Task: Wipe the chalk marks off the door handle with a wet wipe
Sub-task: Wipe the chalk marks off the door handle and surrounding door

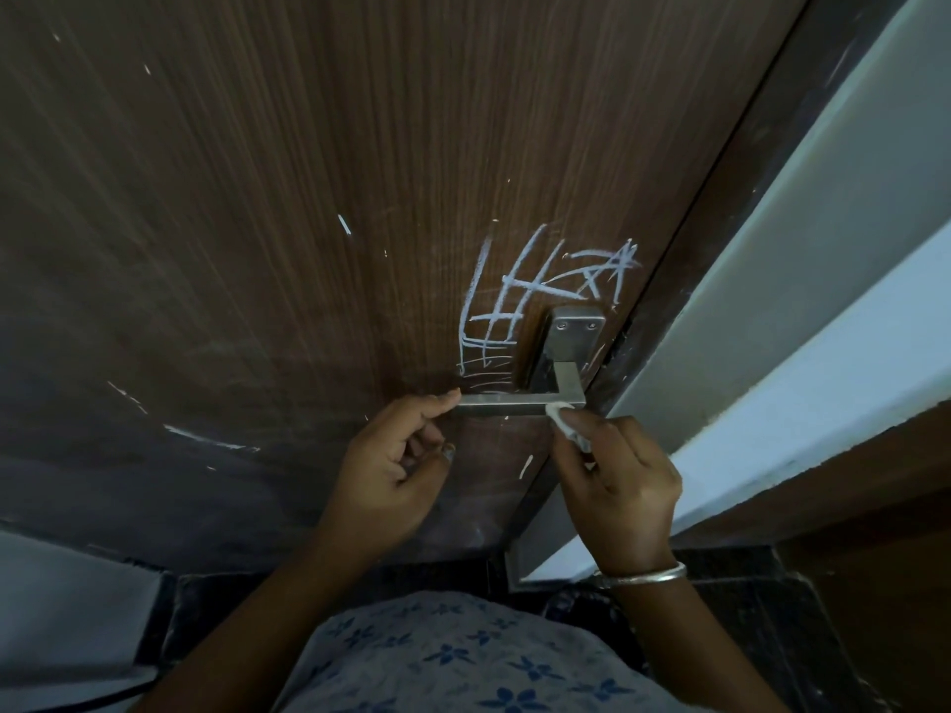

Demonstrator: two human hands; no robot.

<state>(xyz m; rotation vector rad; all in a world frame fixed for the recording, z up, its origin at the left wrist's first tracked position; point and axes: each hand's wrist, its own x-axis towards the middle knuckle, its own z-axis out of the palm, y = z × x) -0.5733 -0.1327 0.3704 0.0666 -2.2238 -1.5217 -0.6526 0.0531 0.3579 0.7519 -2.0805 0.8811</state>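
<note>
Door handle (520, 406) sits low on the right edge of the wooden door (257, 198), a flat steel lever running left from its square mounting plate (575, 326), right next to the door frame (720, 198). Biggest risk we see: the heavy chalk marks (520, 295) are on the door panel above and left of the plate, not on the lever, so a wipe limited to the metal would leave most of the white untouched, and a damp pass over them could smear chalk across the wood grain. Next risk: the lever is hinged, so pressure from the wipe could push it down and let the wipe slip off the narrow top face; we judge the steadying finger is there for that. Smaller risk: the wipe is bunched small, so it may load up with chalk and redeposit it. Left hand (396, 455) is loosely curled, forefinger extended and touching the lever's free left end, holding nothing. Right hand (617, 470) is closed narrow, pinching the wet wipe (561, 416) between thumb and fingertips, with the wad pressed on the lever near its bend. A bangle (643, 576) rides on the right wrist, well clear of the handle.
</note>
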